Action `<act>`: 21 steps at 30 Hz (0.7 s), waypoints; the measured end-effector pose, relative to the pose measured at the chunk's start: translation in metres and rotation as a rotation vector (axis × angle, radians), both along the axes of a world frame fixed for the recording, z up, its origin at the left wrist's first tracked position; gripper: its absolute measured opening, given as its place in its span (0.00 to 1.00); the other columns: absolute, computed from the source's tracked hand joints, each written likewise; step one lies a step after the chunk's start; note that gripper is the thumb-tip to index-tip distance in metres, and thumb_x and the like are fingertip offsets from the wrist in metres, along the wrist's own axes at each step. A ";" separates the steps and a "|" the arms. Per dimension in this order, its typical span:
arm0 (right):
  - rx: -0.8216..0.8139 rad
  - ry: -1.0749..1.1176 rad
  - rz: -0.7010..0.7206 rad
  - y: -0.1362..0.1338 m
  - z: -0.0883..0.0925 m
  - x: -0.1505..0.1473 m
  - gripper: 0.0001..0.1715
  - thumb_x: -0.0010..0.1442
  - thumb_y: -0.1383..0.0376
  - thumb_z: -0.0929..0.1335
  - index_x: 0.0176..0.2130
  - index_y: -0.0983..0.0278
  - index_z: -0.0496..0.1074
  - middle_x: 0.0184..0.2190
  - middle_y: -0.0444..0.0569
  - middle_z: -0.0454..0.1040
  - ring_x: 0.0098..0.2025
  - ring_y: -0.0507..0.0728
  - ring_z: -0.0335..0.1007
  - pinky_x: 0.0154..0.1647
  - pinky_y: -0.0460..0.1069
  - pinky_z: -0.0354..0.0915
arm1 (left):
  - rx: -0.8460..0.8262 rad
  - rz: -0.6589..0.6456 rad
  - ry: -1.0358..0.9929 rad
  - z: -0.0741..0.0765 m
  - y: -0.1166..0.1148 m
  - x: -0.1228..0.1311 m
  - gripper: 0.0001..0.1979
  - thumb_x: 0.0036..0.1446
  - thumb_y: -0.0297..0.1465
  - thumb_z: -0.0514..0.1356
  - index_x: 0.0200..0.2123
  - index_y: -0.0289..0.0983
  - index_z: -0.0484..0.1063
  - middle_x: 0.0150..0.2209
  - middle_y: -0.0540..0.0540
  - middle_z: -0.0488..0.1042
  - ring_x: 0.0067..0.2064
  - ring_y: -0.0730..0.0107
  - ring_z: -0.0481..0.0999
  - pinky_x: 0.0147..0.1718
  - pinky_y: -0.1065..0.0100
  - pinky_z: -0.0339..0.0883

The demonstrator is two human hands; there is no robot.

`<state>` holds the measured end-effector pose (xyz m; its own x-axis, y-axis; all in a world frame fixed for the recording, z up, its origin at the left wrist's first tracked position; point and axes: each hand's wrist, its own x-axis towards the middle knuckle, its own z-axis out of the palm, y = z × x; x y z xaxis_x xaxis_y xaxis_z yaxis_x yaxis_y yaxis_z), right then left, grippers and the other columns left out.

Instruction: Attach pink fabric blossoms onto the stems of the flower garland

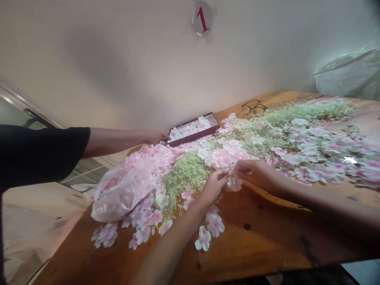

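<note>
My left hand (214, 185) and my right hand (255, 175) meet over the wooden table (261, 241), both pinching one pink artificial flower (234, 183) between their fingertips. Around them lies a wide spread of pink flowers (221, 157) and green stem pieces (185, 174). Loose pink blossoms (208, 231) lie on the bare wood just below my left wrist.
A co-worker's arm in a black sleeve (44, 152) reaches from the left, hand (154, 137) at a dark red tray (192, 130) of petals. A clear plastic bag (121, 190) of flowers lies at the left. Glasses (253, 107) rest at the back, another bag (350, 73) at the far right.
</note>
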<state>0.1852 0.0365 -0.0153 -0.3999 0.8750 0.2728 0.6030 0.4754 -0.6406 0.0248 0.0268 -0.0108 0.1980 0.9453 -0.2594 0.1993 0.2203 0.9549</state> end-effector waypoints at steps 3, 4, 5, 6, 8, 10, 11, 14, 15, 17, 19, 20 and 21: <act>0.016 0.064 0.023 0.006 -0.001 0.003 0.11 0.52 0.59 0.61 0.30 0.62 0.68 0.27 0.47 0.72 0.29 0.53 0.66 0.29 0.46 0.59 | -0.031 -0.100 -0.048 -0.001 0.002 -0.003 0.19 0.45 0.43 0.55 0.39 0.38 0.66 0.18 0.55 0.62 0.12 0.84 0.55 0.07 0.80 0.44; 0.014 0.081 0.033 0.008 -0.001 0.003 0.11 0.52 0.59 0.61 0.30 0.62 0.68 0.27 0.47 0.72 0.29 0.53 0.66 0.29 0.46 0.59 | -0.027 -0.110 -0.063 -0.002 0.002 -0.004 0.21 0.44 0.44 0.55 0.39 0.38 0.65 0.19 0.54 0.62 0.12 0.84 0.55 0.07 0.80 0.44; 0.005 0.100 0.044 0.009 0.000 0.004 0.11 0.52 0.59 0.62 0.30 0.63 0.68 0.28 0.47 0.72 0.30 0.53 0.66 0.30 0.46 0.60 | -0.023 -0.113 -0.070 -0.002 0.002 -0.005 0.21 0.44 0.45 0.55 0.39 0.38 0.65 0.19 0.55 0.61 0.11 0.85 0.55 0.07 0.80 0.43; -0.008 0.122 0.054 0.010 0.001 0.004 0.11 0.51 0.59 0.62 0.31 0.63 0.68 0.29 0.47 0.72 0.30 0.53 0.67 0.30 0.46 0.60 | -0.021 -0.113 -0.068 -0.002 0.002 -0.005 0.22 0.43 0.45 0.56 0.39 0.38 0.66 0.19 0.55 0.60 0.11 0.86 0.54 0.07 0.81 0.43; -0.031 0.160 0.078 0.010 0.004 0.004 0.11 0.51 0.59 0.63 0.31 0.64 0.68 0.28 0.48 0.72 0.30 0.53 0.67 0.31 0.46 0.61 | -0.020 -0.108 -0.056 -0.002 0.002 -0.006 0.22 0.43 0.45 0.56 0.39 0.38 0.66 0.18 0.55 0.60 0.11 0.86 0.53 0.06 0.80 0.42; -0.046 0.179 0.104 0.009 0.009 0.005 0.11 0.51 0.59 0.63 0.30 0.64 0.68 0.27 0.48 0.72 0.30 0.53 0.67 0.32 0.46 0.62 | -0.021 -0.112 -0.043 -0.002 0.002 -0.007 0.21 0.43 0.45 0.56 0.39 0.38 0.67 0.19 0.55 0.61 0.11 0.86 0.53 0.07 0.80 0.42; -0.052 0.177 0.112 0.008 0.011 0.006 0.11 0.50 0.59 0.63 0.30 0.64 0.68 0.27 0.48 0.72 0.29 0.52 0.67 0.31 0.46 0.62 | -0.023 -0.117 -0.036 -0.002 0.002 -0.007 0.21 0.44 0.45 0.55 0.39 0.39 0.67 0.19 0.55 0.62 0.12 0.86 0.54 0.07 0.80 0.42; -0.073 0.154 0.110 0.009 0.014 0.008 0.11 0.51 0.59 0.63 0.28 0.64 0.69 0.26 0.47 0.72 0.28 0.52 0.67 0.30 0.46 0.62 | -0.025 -0.132 -0.029 -0.001 0.002 -0.007 0.19 0.46 0.43 0.54 0.40 0.39 0.66 0.18 0.55 0.62 0.11 0.86 0.54 0.07 0.80 0.43; -0.077 0.151 0.109 0.010 0.014 0.009 0.11 0.51 0.59 0.63 0.28 0.64 0.69 0.26 0.47 0.72 0.28 0.52 0.67 0.30 0.46 0.62 | -0.020 -0.133 -0.036 -0.002 0.002 -0.007 0.19 0.46 0.43 0.54 0.40 0.38 0.66 0.19 0.54 0.63 0.12 0.85 0.54 0.07 0.80 0.43; -0.083 0.160 0.116 0.011 0.014 0.010 0.11 0.51 0.59 0.63 0.28 0.64 0.69 0.26 0.47 0.72 0.29 0.52 0.68 0.31 0.46 0.62 | -0.003 -0.131 -0.054 -0.002 0.003 -0.006 0.19 0.46 0.43 0.54 0.39 0.37 0.66 0.22 0.53 0.66 0.13 0.86 0.55 0.07 0.80 0.42; -0.091 0.175 0.124 0.011 0.013 0.010 0.12 0.50 0.58 0.63 0.28 0.64 0.68 0.26 0.47 0.72 0.29 0.52 0.68 0.31 0.46 0.62 | 0.011 -0.134 -0.063 -0.003 0.003 -0.007 0.20 0.46 0.43 0.54 0.39 0.37 0.66 0.25 0.51 0.67 0.14 0.86 0.57 0.07 0.80 0.42; -0.095 0.180 0.125 0.011 0.013 0.010 0.12 0.50 0.58 0.63 0.28 0.64 0.68 0.26 0.47 0.72 0.29 0.52 0.68 0.31 0.46 0.62 | 0.014 -0.141 -0.064 -0.004 0.004 -0.007 0.19 0.46 0.43 0.54 0.38 0.37 0.66 0.26 0.51 0.67 0.14 0.85 0.58 0.07 0.80 0.42; -0.100 0.181 0.125 0.012 0.014 0.010 0.13 0.50 0.57 0.63 0.28 0.64 0.68 0.27 0.47 0.72 0.29 0.52 0.68 0.31 0.46 0.62 | 0.015 -0.147 -0.062 -0.004 0.004 -0.007 0.19 0.46 0.42 0.54 0.38 0.36 0.66 0.26 0.51 0.68 0.14 0.85 0.58 0.08 0.80 0.42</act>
<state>0.1951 0.0480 -0.0017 -0.4590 0.8481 0.2646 0.4149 0.4680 -0.7803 0.0180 0.0309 -0.0144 0.3498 0.9085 -0.2285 0.1688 0.1788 0.9693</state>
